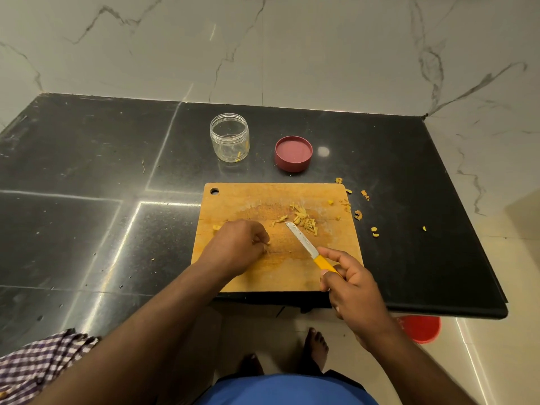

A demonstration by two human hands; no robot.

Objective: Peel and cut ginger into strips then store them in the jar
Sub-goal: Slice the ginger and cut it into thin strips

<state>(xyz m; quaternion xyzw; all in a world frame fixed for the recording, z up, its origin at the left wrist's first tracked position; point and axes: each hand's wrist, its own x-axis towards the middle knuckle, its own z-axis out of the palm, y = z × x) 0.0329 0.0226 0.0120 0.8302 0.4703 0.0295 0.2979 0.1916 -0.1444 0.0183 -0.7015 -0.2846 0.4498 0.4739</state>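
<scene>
Landmark: cutting board (233, 276). Checked cloth (35, 366) lay far left of the board, at the counter's near edge. Left hand (238, 247) rested on the board's left half, fingers curled, pinching a few ginger strips. Open jar (229, 137) stood behind the board, lid (293, 153) to its right. Ginger strips (304, 219) lay piled at board centre-right. Right hand (350, 285) gripped the knife (309, 248) handle, blade tip beside the pile. Peel scraps (358, 214) lay off the board's right edge.

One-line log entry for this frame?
left hand: pinching ginger bits on board | right hand: holding knife | strips: piled on board | jar: open, lid beside
</scene>
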